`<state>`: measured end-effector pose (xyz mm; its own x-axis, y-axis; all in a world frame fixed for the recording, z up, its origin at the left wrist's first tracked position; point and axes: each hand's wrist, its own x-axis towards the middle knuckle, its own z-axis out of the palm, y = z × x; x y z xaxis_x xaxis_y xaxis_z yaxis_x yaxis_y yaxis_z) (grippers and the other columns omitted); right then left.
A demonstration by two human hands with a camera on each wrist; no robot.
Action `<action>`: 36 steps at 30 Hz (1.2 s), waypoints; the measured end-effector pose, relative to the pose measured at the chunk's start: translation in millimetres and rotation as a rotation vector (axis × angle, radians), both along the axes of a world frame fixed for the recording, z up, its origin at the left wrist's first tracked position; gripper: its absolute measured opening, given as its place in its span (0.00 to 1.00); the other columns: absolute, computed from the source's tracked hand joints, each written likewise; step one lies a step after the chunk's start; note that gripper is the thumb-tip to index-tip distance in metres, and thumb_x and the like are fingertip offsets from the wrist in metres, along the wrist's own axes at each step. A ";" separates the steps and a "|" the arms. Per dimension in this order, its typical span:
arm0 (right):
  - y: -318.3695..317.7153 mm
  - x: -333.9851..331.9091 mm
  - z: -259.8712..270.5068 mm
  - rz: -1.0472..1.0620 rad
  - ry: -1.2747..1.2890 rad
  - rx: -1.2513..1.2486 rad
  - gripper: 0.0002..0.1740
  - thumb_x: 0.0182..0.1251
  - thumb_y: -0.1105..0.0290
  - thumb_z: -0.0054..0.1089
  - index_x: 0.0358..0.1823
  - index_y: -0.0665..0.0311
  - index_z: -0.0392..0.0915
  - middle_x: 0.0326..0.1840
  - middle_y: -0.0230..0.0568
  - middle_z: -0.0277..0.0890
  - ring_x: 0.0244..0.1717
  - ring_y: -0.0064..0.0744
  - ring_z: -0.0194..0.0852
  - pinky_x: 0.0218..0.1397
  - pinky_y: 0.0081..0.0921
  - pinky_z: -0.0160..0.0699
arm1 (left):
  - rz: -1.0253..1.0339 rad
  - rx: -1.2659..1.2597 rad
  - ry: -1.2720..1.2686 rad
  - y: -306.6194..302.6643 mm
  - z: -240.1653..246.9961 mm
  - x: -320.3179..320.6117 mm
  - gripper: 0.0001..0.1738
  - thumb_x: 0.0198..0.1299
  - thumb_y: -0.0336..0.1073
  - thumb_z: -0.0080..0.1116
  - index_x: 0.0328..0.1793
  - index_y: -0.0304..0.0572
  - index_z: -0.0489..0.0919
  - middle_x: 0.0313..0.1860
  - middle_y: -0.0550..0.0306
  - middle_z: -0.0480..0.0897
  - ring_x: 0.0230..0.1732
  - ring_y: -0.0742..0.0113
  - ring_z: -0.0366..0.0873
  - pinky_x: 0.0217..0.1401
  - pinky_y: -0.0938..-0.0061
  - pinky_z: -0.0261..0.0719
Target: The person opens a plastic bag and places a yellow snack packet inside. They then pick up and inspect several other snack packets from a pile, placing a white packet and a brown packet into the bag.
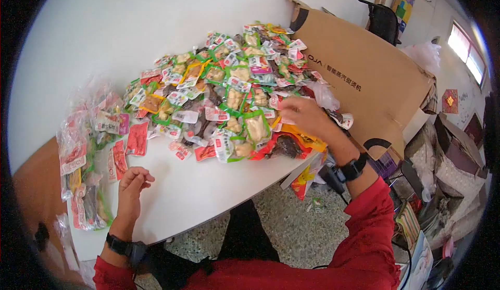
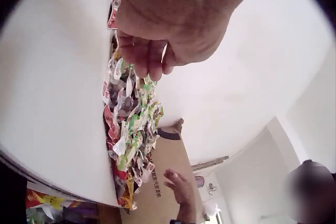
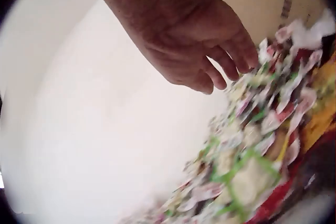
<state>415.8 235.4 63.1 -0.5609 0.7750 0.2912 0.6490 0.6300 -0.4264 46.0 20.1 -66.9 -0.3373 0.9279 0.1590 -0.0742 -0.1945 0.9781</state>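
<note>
A large heap of small sealed food packets [image 1: 239, 74] covers the back of the white table [image 1: 182, 196]. My right hand [image 1: 307, 117] is over the heap's right part, near an orange and red packet [image 1: 286, 145]; in the right wrist view this hand [image 3: 194, 40] has bent, spread fingers and nothing visible in it. My left hand [image 1: 133, 193] is above the table's front left, fingers loosely bent, close to two red packets [image 1: 119, 160]. The left wrist view shows that hand [image 2: 163, 30] with no packet visible in its fingers.
Clear plastic bags with packets [image 1: 86, 186] lie along the table's left edge. A large cardboard box [image 1: 364, 82] stands right of the heap. Below the table's right edge hangs or stands a bag with colourful packaging [image 1: 302, 183]. Boxes and bags [image 1: 448, 154] crowd the far right.
</note>
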 end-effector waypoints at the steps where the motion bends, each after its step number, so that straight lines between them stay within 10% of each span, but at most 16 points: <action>1: 22.6 28.1 -3.9 -0.090 0.034 0.096 0.13 0.56 0.66 0.53 0.40 0.66 0.75 0.37 0.43 0.76 0.41 0.31 0.73 0.46 0.25 0.70 | -0.007 -0.006 0.016 -3.4 3.4 2.0 0.06 0.61 0.33 0.44 0.37 0.44 0.73 0.30 0.63 0.77 0.35 0.76 0.73 0.40 0.80 0.67; 5: 103.3 124.8 -28.3 -0.443 0.103 0.189 0.13 0.56 0.64 0.55 0.36 0.66 0.76 0.32 0.38 0.75 0.35 0.29 0.71 0.41 0.23 0.70 | -0.063 0.001 0.004 -17.9 19.6 8.3 0.06 0.60 0.31 0.43 0.36 0.43 0.73 0.28 0.62 0.76 0.32 0.74 0.73 0.38 0.80 0.68; 10: 141.3 151.5 -49.1 -0.696 0.474 -0.269 0.14 0.53 0.59 0.59 0.32 0.62 0.74 0.19 0.31 0.66 0.19 0.24 0.61 0.20 0.20 0.62 | -0.015 -0.049 -0.030 -29.5 24.8 13.6 0.05 0.59 0.30 0.44 0.35 0.43 0.72 0.26 0.60 0.76 0.30 0.71 0.74 0.35 0.78 0.69; 19: 269.0 201.2 -94.7 -0.684 0.599 -0.249 0.11 0.51 0.62 0.57 0.27 0.61 0.71 0.17 0.30 0.64 0.15 0.22 0.57 0.14 0.20 0.54 | -0.063 -0.152 -0.011 -31.5 35.0 33.1 0.06 0.59 0.30 0.44 0.35 0.41 0.74 0.28 0.59 0.78 0.31 0.72 0.75 0.37 0.79 0.70; 25: 208.4 165.3 -38.0 -0.531 0.839 0.038 0.09 0.56 0.63 0.51 0.28 0.60 0.74 0.19 0.30 0.66 0.20 0.22 0.62 0.19 0.21 0.59 | -0.147 -0.155 0.008 -22.6 33.7 40.8 0.06 0.59 0.31 0.48 0.36 0.39 0.75 0.28 0.58 0.78 0.32 0.72 0.75 0.38 0.79 0.70; 29: 212.6 172.2 -44.2 -0.650 0.763 -0.192 0.09 0.57 0.65 0.51 0.31 0.64 0.74 0.21 0.35 0.69 0.24 0.27 0.67 0.26 0.26 0.65 | -0.210 -0.159 0.008 -16.6 33.6 46.4 0.06 0.59 0.30 0.47 0.36 0.38 0.75 0.29 0.58 0.79 0.33 0.72 0.75 0.39 0.79 0.70; 31: 230.8 184.9 -55.3 -0.671 0.179 0.388 0.12 0.55 0.66 0.52 0.35 0.67 0.72 0.27 0.44 0.72 0.32 0.36 0.71 0.34 0.31 0.69 | -0.216 -0.185 0.021 -16.3 33.9 47.9 0.06 0.59 0.29 0.47 0.36 0.38 0.75 0.29 0.57 0.79 0.33 0.72 0.75 0.39 0.79 0.70; 36: 217.2 169.4 -34.2 -0.727 0.116 0.486 0.10 0.54 0.69 0.49 0.35 0.68 0.71 0.35 0.55 0.73 0.38 0.52 0.71 0.41 0.39 0.69 | -0.255 -0.254 0.052 -16.1 38.8 49.0 0.05 0.59 0.28 0.47 0.37 0.36 0.75 0.29 0.57 0.79 0.34 0.71 0.76 0.40 0.78 0.71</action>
